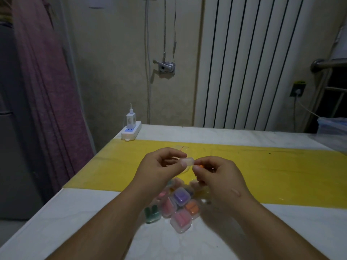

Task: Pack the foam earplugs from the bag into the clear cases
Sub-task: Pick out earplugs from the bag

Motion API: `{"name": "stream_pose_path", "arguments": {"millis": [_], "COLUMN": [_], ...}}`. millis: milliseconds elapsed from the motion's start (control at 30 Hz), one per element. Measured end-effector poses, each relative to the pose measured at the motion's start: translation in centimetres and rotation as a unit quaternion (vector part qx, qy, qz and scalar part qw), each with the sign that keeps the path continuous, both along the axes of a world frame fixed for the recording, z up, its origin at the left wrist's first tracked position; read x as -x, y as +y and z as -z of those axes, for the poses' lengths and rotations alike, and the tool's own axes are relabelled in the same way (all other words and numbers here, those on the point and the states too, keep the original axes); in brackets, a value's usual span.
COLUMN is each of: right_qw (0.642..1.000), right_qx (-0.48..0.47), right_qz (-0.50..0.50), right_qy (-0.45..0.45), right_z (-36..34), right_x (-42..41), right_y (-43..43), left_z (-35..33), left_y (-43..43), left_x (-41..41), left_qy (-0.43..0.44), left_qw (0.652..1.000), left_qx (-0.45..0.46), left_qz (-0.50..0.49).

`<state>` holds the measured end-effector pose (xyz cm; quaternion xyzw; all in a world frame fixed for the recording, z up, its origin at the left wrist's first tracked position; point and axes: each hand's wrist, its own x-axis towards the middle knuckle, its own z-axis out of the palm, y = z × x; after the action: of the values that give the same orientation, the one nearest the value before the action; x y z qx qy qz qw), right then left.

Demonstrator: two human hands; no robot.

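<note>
My left hand (161, 165) holds a small clear case (186, 162) above the table, its thumb on the case's front. My right hand (218, 174) pinches an orange foam earplug (200, 166) just right of the case, almost touching it. Below my wrists lies a pile of several clear cases (178, 207) filled with purple, pink, orange and green earplugs. A clear plastic bag (183, 148) lies flat on the yellow strip behind my hands, hard to make out.
A white table (75, 222) carries a yellow strip (281, 171) across its middle. A white power strip with a charger (130, 129) sits at the far left corner. A plastic container (332, 128) stands at the far right edge. A radiator lines the wall behind.
</note>
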<state>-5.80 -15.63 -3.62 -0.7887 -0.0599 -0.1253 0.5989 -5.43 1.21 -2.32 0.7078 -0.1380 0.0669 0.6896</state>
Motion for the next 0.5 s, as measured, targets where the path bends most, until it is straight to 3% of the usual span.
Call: {"name": "stream_pose_path", "arguments": {"millis": [200,500], "right_qw": [0.984,0.987], "right_qx": [-0.097,-0.086], "right_qz": [-0.08,-0.078], "right_qy": [0.125,0.113], "right_z": [0.25,0.32], "right_x": [-0.01,-0.09], "right_y": [0.26,0.35], "left_z": [0.18,0.72], "left_y": [-0.26,-0.27], "left_x": [0.07,-0.18], "left_qy": [-0.034,-0.084], "left_qw": [0.999,0.984], "left_qx": [-0.03,-0.147], "left_qz": [-0.015,-0.049]}}
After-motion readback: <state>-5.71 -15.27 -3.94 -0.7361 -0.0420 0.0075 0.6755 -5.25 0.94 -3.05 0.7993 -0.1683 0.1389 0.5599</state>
